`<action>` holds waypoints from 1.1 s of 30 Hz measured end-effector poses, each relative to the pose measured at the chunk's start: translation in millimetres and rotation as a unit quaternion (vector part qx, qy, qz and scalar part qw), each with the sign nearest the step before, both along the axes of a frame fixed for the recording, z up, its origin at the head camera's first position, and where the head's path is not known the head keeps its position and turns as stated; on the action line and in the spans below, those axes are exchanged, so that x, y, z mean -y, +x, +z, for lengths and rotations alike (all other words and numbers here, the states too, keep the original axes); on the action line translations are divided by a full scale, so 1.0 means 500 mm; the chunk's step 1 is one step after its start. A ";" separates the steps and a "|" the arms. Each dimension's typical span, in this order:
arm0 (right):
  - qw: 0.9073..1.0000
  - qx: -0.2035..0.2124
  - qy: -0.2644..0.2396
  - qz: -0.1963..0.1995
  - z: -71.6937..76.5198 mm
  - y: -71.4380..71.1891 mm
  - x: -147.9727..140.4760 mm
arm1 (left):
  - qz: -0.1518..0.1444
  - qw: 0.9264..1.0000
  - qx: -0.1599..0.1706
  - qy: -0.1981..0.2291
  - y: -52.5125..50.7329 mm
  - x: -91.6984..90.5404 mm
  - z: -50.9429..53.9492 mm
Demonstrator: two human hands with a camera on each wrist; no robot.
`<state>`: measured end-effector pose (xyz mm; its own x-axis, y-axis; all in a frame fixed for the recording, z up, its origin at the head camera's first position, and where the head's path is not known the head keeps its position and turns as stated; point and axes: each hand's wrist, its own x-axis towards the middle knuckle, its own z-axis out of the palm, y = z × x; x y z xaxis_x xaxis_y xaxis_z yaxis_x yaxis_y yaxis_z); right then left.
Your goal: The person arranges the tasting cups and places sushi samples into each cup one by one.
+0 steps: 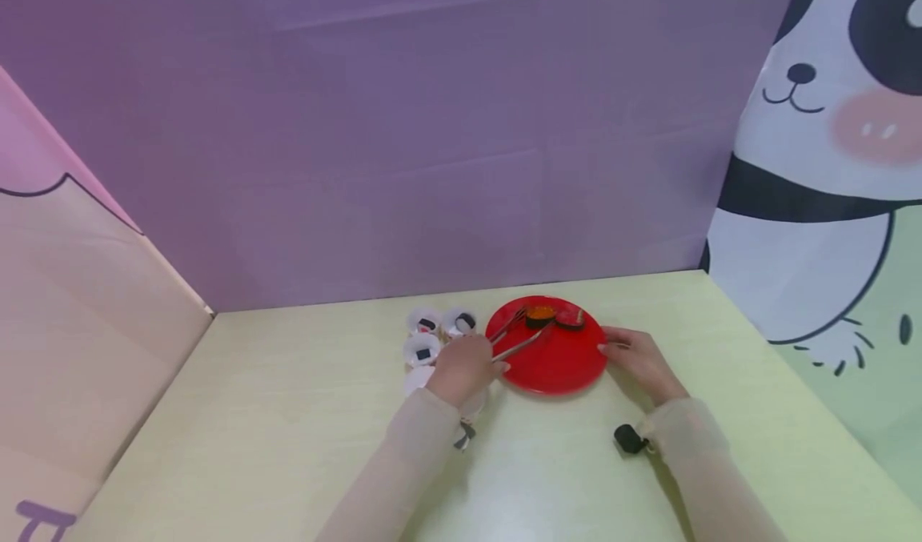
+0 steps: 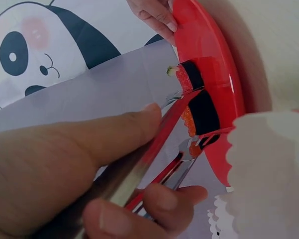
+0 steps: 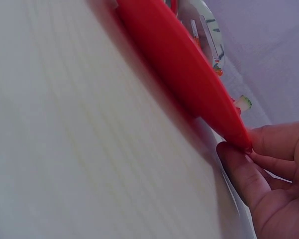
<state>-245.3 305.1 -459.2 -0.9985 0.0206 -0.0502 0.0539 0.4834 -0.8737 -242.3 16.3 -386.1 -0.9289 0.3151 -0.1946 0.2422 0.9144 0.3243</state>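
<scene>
My left hand (image 1: 464, 368) holds metal tongs (image 1: 520, 345) by their arms, thumb on one side and fingers on the other. The tongs' tips reach over the red plate (image 1: 551, 374), one on each side of an orange-topped sushi piece (image 2: 205, 113) wrapped in a black band. I cannot tell if they squeeze it. Beside it on the plate sits a red-topped sushi piece (image 1: 571, 319) with a green-edged garnish. At the plate's right rim, my right hand (image 1: 641, 359) pinches the edge between thumb and fingers (image 3: 239, 169).
Several white paper cups (image 1: 422, 350) stand left of the plate, some with small black-and-white pieces inside; my left hand partly hides them. A purple backdrop (image 1: 403, 166) rises behind the pale table (image 1: 288, 414). A panda print (image 1: 807, 262) covers the right wall.
</scene>
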 end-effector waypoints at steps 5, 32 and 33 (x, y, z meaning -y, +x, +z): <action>1.000 -0.002 0.002 0.000 -0.002 0.001 0.000 | -0.001 1.000 0.013 0.012 -0.010 -0.001 -0.001; 1.000 0.003 0.009 -0.004 -0.001 0.000 0.001 | -0.033 0.998 0.008 -0.051 -0.046 -0.016 0.012; 1.000 0.004 0.009 -0.004 -0.001 0.001 0.001 | -0.032 0.998 0.009 -0.050 -0.046 -0.017 0.012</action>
